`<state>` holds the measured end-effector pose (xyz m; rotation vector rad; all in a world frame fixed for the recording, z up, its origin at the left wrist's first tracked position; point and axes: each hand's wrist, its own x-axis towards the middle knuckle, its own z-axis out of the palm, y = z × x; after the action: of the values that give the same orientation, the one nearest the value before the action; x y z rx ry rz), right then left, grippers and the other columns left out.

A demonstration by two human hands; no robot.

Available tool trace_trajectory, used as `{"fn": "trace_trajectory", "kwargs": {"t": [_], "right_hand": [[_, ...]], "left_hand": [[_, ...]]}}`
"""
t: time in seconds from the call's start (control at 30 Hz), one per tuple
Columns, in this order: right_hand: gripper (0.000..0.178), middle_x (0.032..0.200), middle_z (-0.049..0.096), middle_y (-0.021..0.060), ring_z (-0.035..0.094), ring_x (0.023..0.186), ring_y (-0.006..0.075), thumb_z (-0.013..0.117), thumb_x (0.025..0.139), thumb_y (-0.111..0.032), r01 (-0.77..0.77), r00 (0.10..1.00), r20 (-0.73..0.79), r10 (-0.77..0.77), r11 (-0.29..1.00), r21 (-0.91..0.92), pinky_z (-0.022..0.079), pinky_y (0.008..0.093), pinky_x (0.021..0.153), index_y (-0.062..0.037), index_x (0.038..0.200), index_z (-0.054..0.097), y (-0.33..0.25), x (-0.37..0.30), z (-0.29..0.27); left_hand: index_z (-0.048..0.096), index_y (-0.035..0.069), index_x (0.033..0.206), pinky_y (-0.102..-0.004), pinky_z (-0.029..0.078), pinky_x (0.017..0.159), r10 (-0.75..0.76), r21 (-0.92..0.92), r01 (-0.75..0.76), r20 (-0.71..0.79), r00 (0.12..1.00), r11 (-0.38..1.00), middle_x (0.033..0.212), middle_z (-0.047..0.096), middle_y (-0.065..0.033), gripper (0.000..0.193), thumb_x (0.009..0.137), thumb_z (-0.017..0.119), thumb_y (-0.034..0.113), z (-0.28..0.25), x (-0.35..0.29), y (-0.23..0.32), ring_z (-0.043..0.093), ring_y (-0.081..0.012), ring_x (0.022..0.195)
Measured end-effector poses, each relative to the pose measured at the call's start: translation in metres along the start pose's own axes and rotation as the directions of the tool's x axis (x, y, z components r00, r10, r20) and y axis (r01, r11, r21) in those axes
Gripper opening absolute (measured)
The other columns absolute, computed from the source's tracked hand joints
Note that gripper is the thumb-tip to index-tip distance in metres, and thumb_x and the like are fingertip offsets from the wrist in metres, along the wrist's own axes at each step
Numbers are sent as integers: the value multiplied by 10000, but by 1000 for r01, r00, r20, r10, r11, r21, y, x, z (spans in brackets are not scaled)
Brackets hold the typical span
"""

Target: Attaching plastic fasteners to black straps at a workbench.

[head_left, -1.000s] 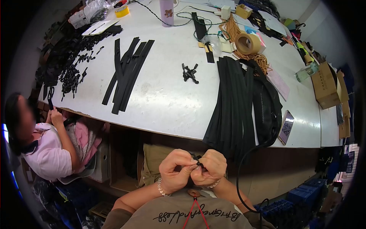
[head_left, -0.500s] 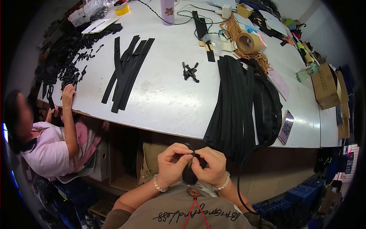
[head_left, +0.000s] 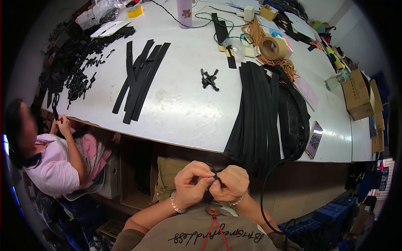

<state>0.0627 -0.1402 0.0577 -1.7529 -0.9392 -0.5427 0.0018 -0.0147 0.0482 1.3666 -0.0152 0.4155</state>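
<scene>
Close to my body, below the table's front edge, my left hand (head_left: 193,184) and my right hand (head_left: 229,183) meet with fingertips pinched. Both are closed on a black zipper (head_left: 215,172); only a short dark part shows, and the fingers hide the rest. A small pile of black zipper pulls (head_left: 209,79) lies on the table ahead. To its right, a thick bundle of long black zipper strips (head_left: 255,113) hangs over the front edge. Several more black strips (head_left: 144,79) lie crossed on the left of the table.
At the left a co-worker (head_left: 58,163) sits, hands on a black piece by the white table's edge (head_left: 184,144). Loose black pulls (head_left: 77,83) are heaped nearby. A black bag (head_left: 293,113), phone (head_left: 314,140), tape roll (head_left: 273,47) and cardboard box (head_left: 358,94) stand at the right.
My right hand has turned inward and its fingers have curled in more, with the hands slightly lower. The co-worker's raised hand has come down from the heap to the table's edge.
</scene>
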Motion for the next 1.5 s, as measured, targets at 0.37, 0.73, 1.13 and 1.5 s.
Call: {"fn": "trace_trajectory", "kwargs": {"t": [0.37, 0.73, 1.13, 1.5], "right_hand": [[136, 512, 418, 41, 406, 388, 200, 566, 532, 6, -22, 999, -39, 22, 1000, -1, 326, 297, 382, -33, 660, 544, -1, 1, 6], [181, 560, 504, 53, 478, 431, 209, 603, 581, 44, -41, 999, -12, 42, 998, 47, 366, 298, 413, -30, 745, 581, -4, 1, 2], [136, 562, 503, 68, 482, 439, 221, 623, 587, 32, -82, 995, 54, 78, 993, 80, 370, 307, 420, -28, 695, 568, -4, 1, 0], [151, 576, 512, 60, 491, 450, 210, 625, 603, 15, -52, 992, 120, 39, 993, 102, 372, 306, 428, -20, 746, 596, 0, -2, -4]], "left_hand": [[616, 18, 815, -269, 464, 627, 121, 147, -118, -14, 993, 982, 793, 610, -89, 108, 762, 708, -2, 0, 2, -1, 579, -175, 706], [642, -3, 850, -270, 478, 652, 85, 51, -87, 29, 996, 995, 835, 633, -106, 108, 758, 695, -23, -9, 4, -2, 600, -182, 736], [641, -18, 878, -255, 469, 684, -100, -46, 104, 75, 992, 994, 855, 631, -93, 88, 795, 645, -49, -13, 5, 6, 586, -150, 771], [649, 2, 765, -273, 494, 646, 26, 223, -85, 257, 966, 971, 743, 655, -95, 130, 660, 659, -75, -28, 30, 26, 631, -191, 696]]}}
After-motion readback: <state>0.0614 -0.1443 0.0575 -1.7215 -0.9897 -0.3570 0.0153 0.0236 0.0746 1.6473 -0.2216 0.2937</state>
